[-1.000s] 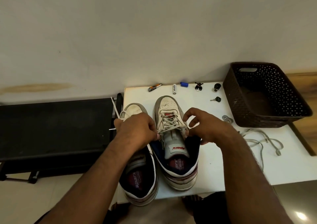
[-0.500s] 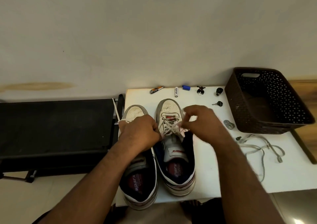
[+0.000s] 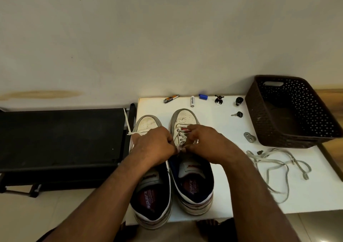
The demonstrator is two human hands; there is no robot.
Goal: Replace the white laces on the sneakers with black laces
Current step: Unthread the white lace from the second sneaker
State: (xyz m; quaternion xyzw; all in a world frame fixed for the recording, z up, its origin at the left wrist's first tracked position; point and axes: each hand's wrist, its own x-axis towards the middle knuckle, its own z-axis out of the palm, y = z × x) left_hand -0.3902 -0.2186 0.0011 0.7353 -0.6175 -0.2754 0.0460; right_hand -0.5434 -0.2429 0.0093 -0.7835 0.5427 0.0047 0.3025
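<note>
Head view: white table (image 3: 219, 123) against a pale wall (image 3: 167, 37); both hands' fingers (image 3: 171, 145) pinch the sneaker's white lace (image 3: 181, 139).

Home interior: plain painted wall (image 3: 167, 37), small white table (image 3: 232, 195) against it, black treadmill (image 3: 61, 138) beside table.

A white surface (image 3: 222, 186) carries two sneakers side by side, toes toward the wall.

Along its far edge lie a nail clipper (image 3: 171, 98), a battery (image 3: 192, 101), a blue cap (image 3: 203, 96) and a key (image 3: 237, 114); a dark basket (image 3: 263, 130) stands at right, a loose pale lace (image 3: 278, 169) before it.
</note>
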